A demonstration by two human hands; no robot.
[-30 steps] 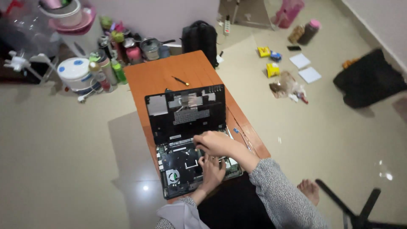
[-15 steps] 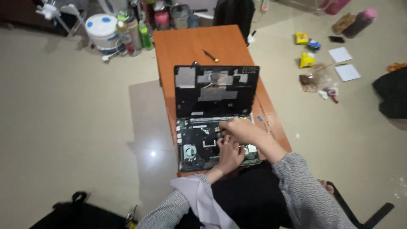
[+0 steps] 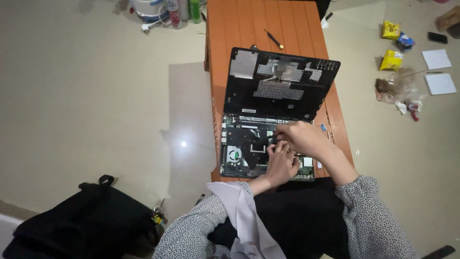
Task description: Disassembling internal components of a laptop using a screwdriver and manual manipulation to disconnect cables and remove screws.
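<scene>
A dismantled black laptop lies on a low orange table [image 3: 268,19]. Its lifted top cover [image 3: 280,86] leans back, showing grey foil patches inside. The open base [image 3: 249,148] shows the circuit board and a round fan at the lower left. My left hand [image 3: 280,163] rests on the board near the middle, fingers curled. My right hand [image 3: 304,139] sits just above it, fingertips pinched together over the same spot. Whether either hand grips a small part is hidden by the fingers.
A screwdriver [image 3: 274,39] lies on the table behind the laptop. A black bag [image 3: 86,220] sits on the floor at lower left. Bottles and a white container [image 3: 163,7] stand at the top left. Yellow packets [image 3: 392,45] and white papers [image 3: 438,72] lie right.
The view has swung left and down, so the laptop sits more centrally and the black bag is seen. Both hands have stayed together over the middle of the board.
</scene>
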